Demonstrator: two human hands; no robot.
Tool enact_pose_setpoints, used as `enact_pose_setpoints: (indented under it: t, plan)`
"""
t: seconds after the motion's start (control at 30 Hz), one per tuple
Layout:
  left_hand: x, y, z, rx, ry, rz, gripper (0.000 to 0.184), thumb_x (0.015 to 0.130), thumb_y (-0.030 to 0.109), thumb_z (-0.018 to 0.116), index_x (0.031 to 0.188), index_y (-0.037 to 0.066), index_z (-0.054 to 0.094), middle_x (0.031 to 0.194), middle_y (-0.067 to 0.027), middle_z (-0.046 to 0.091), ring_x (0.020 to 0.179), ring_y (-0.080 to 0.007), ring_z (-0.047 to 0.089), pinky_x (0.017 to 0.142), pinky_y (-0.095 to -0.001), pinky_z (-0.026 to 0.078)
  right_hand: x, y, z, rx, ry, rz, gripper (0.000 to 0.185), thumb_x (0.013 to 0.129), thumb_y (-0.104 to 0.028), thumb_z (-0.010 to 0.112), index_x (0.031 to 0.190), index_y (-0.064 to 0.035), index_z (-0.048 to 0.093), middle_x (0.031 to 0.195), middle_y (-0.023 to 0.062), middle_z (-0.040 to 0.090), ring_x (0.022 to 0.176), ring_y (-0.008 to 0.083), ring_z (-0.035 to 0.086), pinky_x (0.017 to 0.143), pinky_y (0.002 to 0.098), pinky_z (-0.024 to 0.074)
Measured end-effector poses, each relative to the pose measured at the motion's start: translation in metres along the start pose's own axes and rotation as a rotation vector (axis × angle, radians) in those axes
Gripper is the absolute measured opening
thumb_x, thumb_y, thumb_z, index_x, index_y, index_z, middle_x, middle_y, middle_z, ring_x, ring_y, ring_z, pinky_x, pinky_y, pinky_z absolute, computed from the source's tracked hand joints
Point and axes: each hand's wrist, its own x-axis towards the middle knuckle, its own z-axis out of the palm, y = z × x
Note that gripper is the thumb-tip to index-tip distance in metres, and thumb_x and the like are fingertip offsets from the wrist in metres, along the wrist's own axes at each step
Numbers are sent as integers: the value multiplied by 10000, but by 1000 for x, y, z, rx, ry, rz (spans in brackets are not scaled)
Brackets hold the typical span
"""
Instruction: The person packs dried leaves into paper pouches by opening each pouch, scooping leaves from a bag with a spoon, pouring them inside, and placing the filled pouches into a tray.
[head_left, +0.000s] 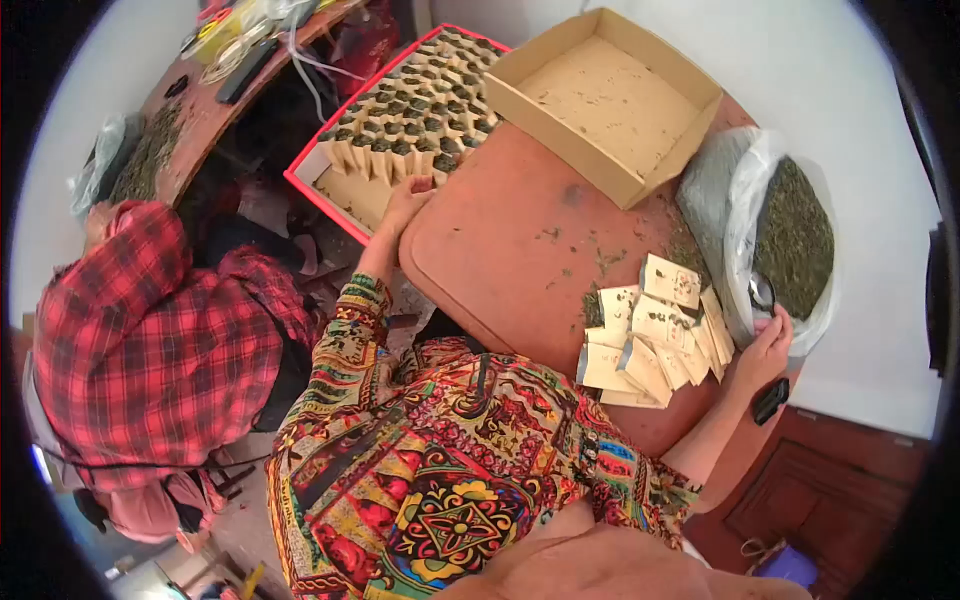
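Right hand (770,342) at the plastic bag (745,215), fingers curled closed round the handle end of a metal spoon (762,292). Bowl of spoon lies at the near edge of the dried leaf (795,240), inside the bag mouth; bag is spread open and upright, probably so the spoon gets at the leaf easily. Exact finger wrap on the handle too small to tell.

Left hand (405,204) part open, fingers bent, between the bench (500,235) corner and the red-edged box (350,222). Fingertips close to the front row of paper packets (400,160); cannot tell if it grips anything, maybe steadying. Packets stand mouth up in tight rows, leaf showing in the tops; close packing likely props them upright and limits spills.

Flat paper packets (672,282) lie in a loose overlapping pile beside the bag, within easy reach of the right hand. Cardboard box (600,105) sits open at the far side of the bench, leaf crumbs inside; more crumbs scattered around the pile. Black wristband (770,400) on right wrist. Person in red plaid shirt (150,350) off to the left, apart from both hands
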Motion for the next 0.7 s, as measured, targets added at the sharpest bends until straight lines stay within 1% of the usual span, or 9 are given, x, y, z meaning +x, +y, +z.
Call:
enact_pose_setpoints:
  t: [0.07, 0.1, 0.13, 0.2, 0.27, 0.37, 0.5, 0.57, 0.7]
  plan:
    - [-3, -8, 16, -57, 42, 31, 417, 883, 175, 718, 1253, 42, 578, 1137, -93, 656, 1054, -206, 621, 920, -316, 493, 3, -34, -6, -60, 65, -22, 289, 1035, -208, 472, 1185, -48, 659, 727, 50, 635, 693, 152, 603, 689, 294, 493]
    - [11, 3, -58, 86, 95, 149, 382, 891, 147, 695, 1241, 41, 584, 1099, -84, 657, 1009, -191, 628, 874, -309, 506, -33, -24, 33, -16, 55, 76, 286, 1033, -205, 474, 1187, -48, 656, 755, 60, 640, 716, 151, 613, 696, 299, 494]
    - [15, -13, -49, 71, 117, 229, 349, 899, 118, 672, 1229, 40, 590, 1060, -74, 658, 964, -175, 635, 829, -302, 519, -28, -20, 25, -11, 56, 67, 280, 1029, -203, 480, 1184, -52, 657, 773, 70, 655, 728, 161, 621, 703, 308, 496]
    - [-34, 53, -9, -53, 297, 253, 293, 904, 49, 635, 1193, 25, 601, 1033, -70, 651, 864, -132, 636, 720, -254, 522, -13, -18, 9, -23, 61, 29, 268, 1024, -199, 483, 1169, -66, 664, 767, 70, 679, 725, 162, 636, 712, 305, 498]
    - [-36, 86, -7, -36, 385, 365, 257, 912, 26, 628, 1166, 12, 596, 1058, -62, 645, 914, -131, 628, 761, -245, 517, -12, -20, 10, -37, 70, 25, 249, 1018, -198, 495, 1150, -81, 670, 746, 61, 680, 714, 156, 643, 698, 301, 498]
    - [-74, 170, 38, -150, 248, 439, 271, 904, 25, 655, 1169, 12, 599, 1105, -59, 632, 959, -130, 619, 824, -257, 517, -12, -17, 14, 30, 80, 17, 237, 1011, -205, 507, 1131, -90, 677, 722, 59, 678, 690, 160, 648, 675, 300, 496]
    - [-123, 262, 130, 206, -369, 608, 350, 866, 95, 699, 1200, 50, 603, 1136, -101, 647, 1045, -231, 635, 895, -326, 515, -12, -24, 12, 15, 47, 38, 234, 1008, -210, 508, 1118, -102, 684, 730, 47, 680, 687, 164, 648, 675, 303, 498]
    - [-129, 279, 169, 401, -506, 846, 424, 833, 160, 723, 1226, 68, 593, 1196, -139, 624, 1151, -328, 585, 973, -384, 485, -12, -20, 14, 11, 48, 26, 230, 1006, -213, 508, 1111, -108, 684, 736, 43, 683, 691, 185, 653, 677, 319, 501]
    - [-141, 291, 223, 622, -593, 1029, 544, 804, 228, 751, 1287, 88, 543, 1227, -131, 592, 1149, -327, 558, 970, -411, 475, -12, -21, 13, 13, 45, 1, 218, 1001, -219, 513, 1093, -119, 683, 756, 37, 694, 716, 221, 665, 684, 345, 506]
